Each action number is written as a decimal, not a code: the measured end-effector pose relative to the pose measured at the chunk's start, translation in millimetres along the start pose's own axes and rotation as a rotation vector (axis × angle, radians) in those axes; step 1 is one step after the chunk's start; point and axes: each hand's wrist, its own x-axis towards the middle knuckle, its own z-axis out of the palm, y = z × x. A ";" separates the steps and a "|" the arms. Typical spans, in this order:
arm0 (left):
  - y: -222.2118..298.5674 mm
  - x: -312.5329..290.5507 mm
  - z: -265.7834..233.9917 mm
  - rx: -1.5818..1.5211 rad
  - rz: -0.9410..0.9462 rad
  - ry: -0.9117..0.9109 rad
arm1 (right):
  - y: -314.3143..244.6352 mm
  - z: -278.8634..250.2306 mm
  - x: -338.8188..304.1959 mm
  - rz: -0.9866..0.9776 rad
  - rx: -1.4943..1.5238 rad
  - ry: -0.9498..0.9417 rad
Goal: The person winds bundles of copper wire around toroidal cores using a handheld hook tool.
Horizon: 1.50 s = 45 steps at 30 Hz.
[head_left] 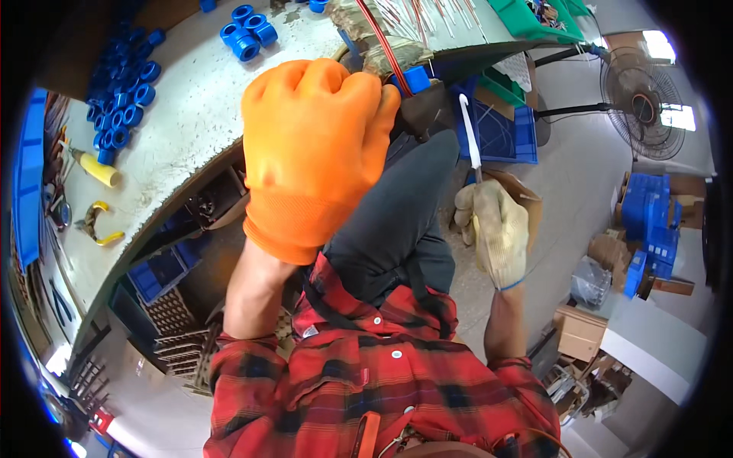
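Note:
My left hand (314, 145), in an orange glove, is closed in a fist at the bench edge. Its fingers curl away from view, so what they grip is hidden. Beside its thumb run thin red rods or wires (379, 38), reaching down to a blue block (417, 79) on a dark metal piece (422, 112) at the edge. To the right, my right hand (498, 229), in a cream knit glove, is closed around the lower end of a slim white stick-like tool (469, 131). The tool points up and away from me, its far end slightly bent.
Blue pipe fittings (246, 38) stand on the worn bench (179, 126), with more heaped at left. Yellow-handled pliers (98, 225) and a yellow-handled tool (99, 169) lie nearby. A green bin (538, 27), blue crate (525, 133) and floor fan (643, 105) are at right.

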 end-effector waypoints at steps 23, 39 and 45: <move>-19.9 6.8 6.2 -0.269 0.076 0.003 | -67.8 26.3 29.9 -0.028 -0.212 -0.123; -16.5 12.3 5.4 -0.208 0.132 0.019 | -70.5 40.1 23.2 -0.618 -0.555 0.198; -9.9 14.5 -4.0 -0.182 0.076 -0.041 | -71.9 22.6 22.3 -0.179 -0.376 -0.031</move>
